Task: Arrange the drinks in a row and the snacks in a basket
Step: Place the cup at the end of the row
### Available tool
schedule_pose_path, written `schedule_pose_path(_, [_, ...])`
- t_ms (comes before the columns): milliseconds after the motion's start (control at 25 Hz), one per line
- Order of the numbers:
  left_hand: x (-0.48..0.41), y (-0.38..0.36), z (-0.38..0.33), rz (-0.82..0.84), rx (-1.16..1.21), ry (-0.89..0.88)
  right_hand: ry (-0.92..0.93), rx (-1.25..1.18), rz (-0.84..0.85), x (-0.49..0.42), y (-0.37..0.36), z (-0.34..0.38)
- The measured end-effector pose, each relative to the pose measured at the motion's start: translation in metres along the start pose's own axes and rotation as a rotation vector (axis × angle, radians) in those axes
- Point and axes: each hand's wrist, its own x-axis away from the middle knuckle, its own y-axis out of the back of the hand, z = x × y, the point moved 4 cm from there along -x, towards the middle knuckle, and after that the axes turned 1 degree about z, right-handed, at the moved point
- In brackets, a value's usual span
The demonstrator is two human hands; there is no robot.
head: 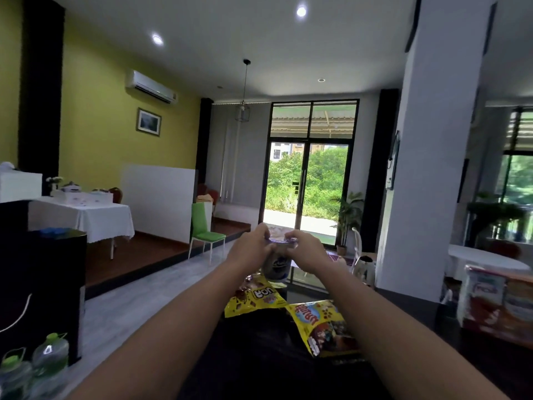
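Both my hands hold a small sealed drink cup [275, 269] by its foil-covered rim, above the far end of the dark table [403, 342]. My left hand [250, 249] grips the rim's left side and my right hand [305, 251] its right side. Below the cup lie two yellow snack bags, one nearer the cup [256, 297] and one closer to me [326, 327]. A pack of red and white drink cartons [496, 304] stands at the table's right. No basket is in view.
Clear water bottles with green caps [34, 365] stand at the lower left beside a black cabinet [43, 284]. A green chair [204, 229], a white-clothed table [86, 215] and a white pillar [427, 168] are farther off.
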Motion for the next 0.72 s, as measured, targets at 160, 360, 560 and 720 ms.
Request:
schedule_pose_path(160, [0.006, 0.005, -0.043, -0.024, 0.067, -0.059, 0.010, -0.012, -0.114, 0.032, 0.050, -0.001])
schedule_pose_path(360, [0.025, -0.022, -0.119, 0.071, 0.138, -0.180, -0.062, 0.035, -0.221, 0.094, 0.117, -0.041])
schedule_pose_path(560, [0.051, -0.070, -0.181, 0.222, 0.187, -0.249, -0.128, 0.144, -0.264, 0.154, 0.159, -0.097])
schedule_pose_path(720, [0.057, -0.097, -0.207, 0.246, 0.198, -0.302, -0.161, 0.148, -0.317, 0.172, 0.171, -0.126])
